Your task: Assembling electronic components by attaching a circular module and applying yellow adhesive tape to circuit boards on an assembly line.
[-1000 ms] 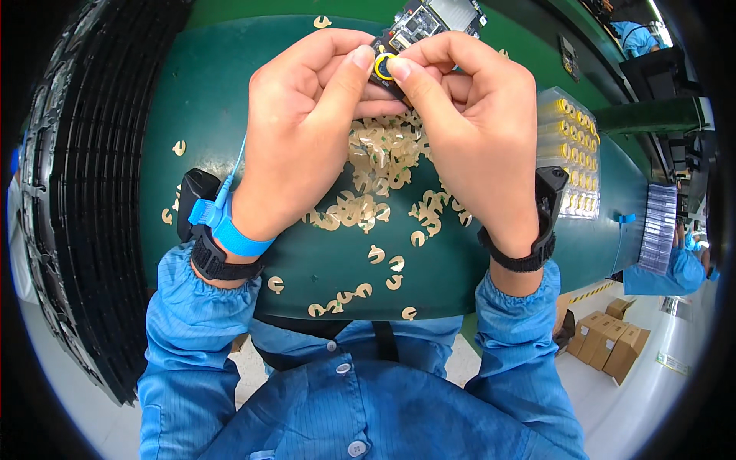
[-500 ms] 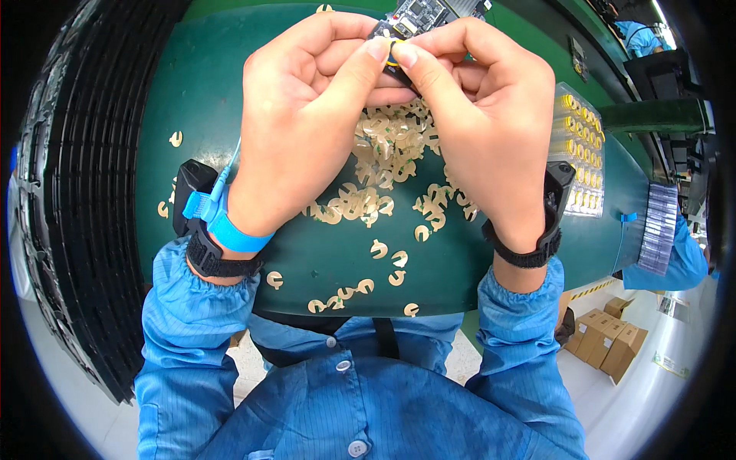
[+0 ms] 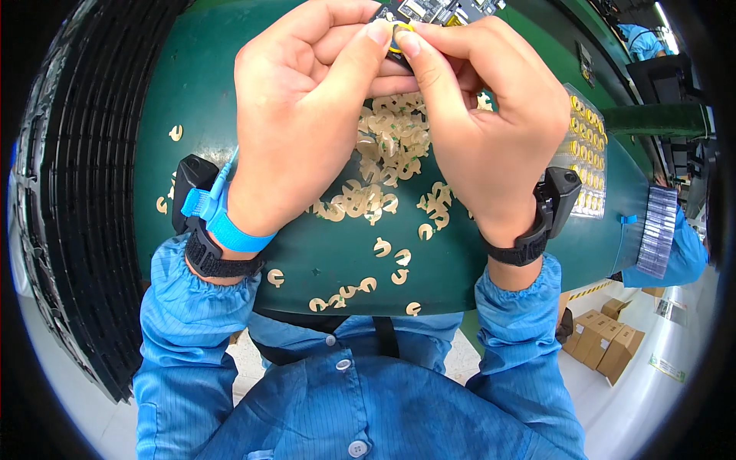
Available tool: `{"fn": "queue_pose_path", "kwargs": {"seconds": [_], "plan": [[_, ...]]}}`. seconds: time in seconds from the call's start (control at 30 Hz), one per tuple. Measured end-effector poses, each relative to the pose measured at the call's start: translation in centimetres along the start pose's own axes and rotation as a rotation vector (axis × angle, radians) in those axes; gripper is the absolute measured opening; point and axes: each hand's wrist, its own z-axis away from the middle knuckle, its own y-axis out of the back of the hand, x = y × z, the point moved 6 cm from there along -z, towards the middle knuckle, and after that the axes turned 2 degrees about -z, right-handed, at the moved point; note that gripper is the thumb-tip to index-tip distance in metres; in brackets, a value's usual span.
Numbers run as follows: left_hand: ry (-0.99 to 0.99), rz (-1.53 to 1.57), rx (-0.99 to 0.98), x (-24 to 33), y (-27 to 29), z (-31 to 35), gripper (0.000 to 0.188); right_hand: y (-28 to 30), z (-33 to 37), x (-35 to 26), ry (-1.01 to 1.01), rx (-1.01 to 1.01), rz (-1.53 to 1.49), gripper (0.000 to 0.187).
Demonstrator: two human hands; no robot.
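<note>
At far edge of green worktop (image 3: 230, 92), left hand (image 3: 307, 115) and right hand (image 3: 491, 130) pinched together, grip narrow, fingertips (image 3: 379, 32) closed on small yellow ring (image 3: 399, 38) against dark circuit board (image 3: 429, 11). Below, heap of flat tan C-shaped paper cut-outs (image 3: 376, 192), thin and curled. Near right edge, clear blister sheet of yellow rings (image 3: 589, 146).

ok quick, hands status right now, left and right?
Left hand: closed, pinching the small yellow ring.
Right hand: closed, pinching the same ring from the other side.
</note>
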Motion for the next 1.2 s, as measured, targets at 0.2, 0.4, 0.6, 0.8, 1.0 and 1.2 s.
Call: {"fn": "queue_pose_path", "kwargs": {"seconds": [0.2,0.4,0.6,0.8,1.0,1.2], "plan": [[-0.116,0.397,-0.204,0.5,0.1,-0.5,0.025,-0.2,0.0,-1.0,0.146,0.078,0.066,0.014],[-0.124,0.032,-0.035,-0.2,0.2,-0.1,0.026,0.3,0.0,-0.1,-0.130,0.017,-0.148,0.012],[-0.079,0.270,0.050,-2.3,1.3,-0.3,0.026,0.3,-0.1,0.1,-0.160,0.009,-0.163,0.011],[-0.076,0.073,-0.025,0.0,0.3,-0.1,0.027,0.3,0.0,-0.1,-0.120,0.002,-0.075,0.011],[-0.043,0.069,-0.005,-0.2,0.8,-0.4,0.026,0.0,-0.1,-0.8,0.065,-0.012,-0.030,0.016],[-0.040,0.075,0.029,-0.1,1.0,-0.3,0.026,-0.3,0.1,-0.7,0.092,0.071,-0.110,0.017]]}}
